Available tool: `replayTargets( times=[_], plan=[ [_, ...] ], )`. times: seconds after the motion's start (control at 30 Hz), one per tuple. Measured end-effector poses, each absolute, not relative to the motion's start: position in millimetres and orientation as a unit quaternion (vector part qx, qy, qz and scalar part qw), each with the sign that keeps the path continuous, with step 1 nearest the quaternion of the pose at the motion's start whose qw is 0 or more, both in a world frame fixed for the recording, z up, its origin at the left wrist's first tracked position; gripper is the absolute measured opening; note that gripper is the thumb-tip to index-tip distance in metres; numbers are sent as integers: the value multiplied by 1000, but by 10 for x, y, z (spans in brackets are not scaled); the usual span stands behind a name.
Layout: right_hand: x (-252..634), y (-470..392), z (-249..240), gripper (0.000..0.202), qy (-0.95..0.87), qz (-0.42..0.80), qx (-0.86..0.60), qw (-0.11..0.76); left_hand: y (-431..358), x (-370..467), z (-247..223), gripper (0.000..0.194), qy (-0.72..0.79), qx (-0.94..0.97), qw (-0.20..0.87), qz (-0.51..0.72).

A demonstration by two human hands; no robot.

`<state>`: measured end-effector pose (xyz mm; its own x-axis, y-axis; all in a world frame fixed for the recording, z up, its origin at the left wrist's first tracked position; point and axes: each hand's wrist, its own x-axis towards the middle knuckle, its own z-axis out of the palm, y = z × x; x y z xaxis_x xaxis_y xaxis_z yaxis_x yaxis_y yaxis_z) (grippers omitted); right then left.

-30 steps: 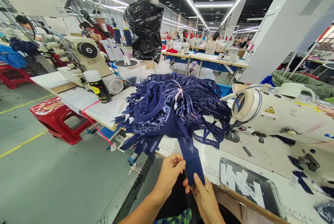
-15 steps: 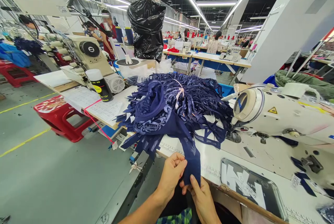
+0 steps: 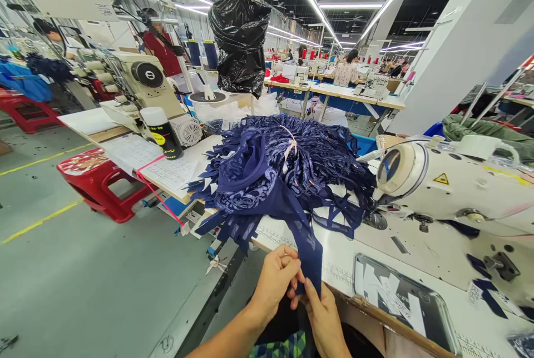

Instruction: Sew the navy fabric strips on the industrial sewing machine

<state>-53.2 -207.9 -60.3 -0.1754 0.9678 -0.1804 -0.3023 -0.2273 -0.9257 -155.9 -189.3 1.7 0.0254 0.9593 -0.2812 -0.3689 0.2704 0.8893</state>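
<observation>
A navy fabric piece [image 3: 311,255] hangs over the table's front edge, running up to a lace-patterned navy garment [image 3: 246,180] on a big tied bundle of navy pieces [image 3: 317,152]. My right hand [image 3: 323,313] pinches the fabric's lower end between thumb and fingers. Close beside it on the left, my left hand [image 3: 279,274] has its fingers curled and pinched together at the fabric's left edge; what lies between those fingertips is too small to make out.
A sewing machine [image 3: 450,180] stands on the right, with a clear-cased phone [image 3: 404,297] before it. A spray can [image 3: 161,133] stands on papers at left. A black plastic bag [image 3: 240,41] hangs behind the bundle. A red stool [image 3: 104,180] is lower left.
My left hand's fingers have shifted slightly at the fabric's edge, while my right hand keeps its hold. The view has turned slightly left, and the person in red at the back has moved.
</observation>
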Motion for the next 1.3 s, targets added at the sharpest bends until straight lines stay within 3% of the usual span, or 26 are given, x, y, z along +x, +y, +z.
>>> replayTargets(
  times=[0.2,0.3,0.43,0.6,1.0,1.3],
  plan=[
    [-477,-2157,-351,44,-537,515,-494,450,-1924,-1607,65,21,503,359,566,546],
    [-384,-2191,-172,32,-611,382,-526,451,-1923,-1678,126,16,539,407,460,576],
    [-352,-2133,48,13,-615,243,-531,530,-1933,-1723,183,11,556,440,408,575],
    [-533,-1895,132,9,-659,293,-468,511,-1974,-1694,206,10,547,467,392,573],
    [-607,-1692,138,15,-595,442,-485,464,-1991,-1724,127,13,538,513,354,567],
    [-614,-1641,86,17,-535,536,-464,459,-1974,-1724,115,13,529,470,418,570]
  ],
)
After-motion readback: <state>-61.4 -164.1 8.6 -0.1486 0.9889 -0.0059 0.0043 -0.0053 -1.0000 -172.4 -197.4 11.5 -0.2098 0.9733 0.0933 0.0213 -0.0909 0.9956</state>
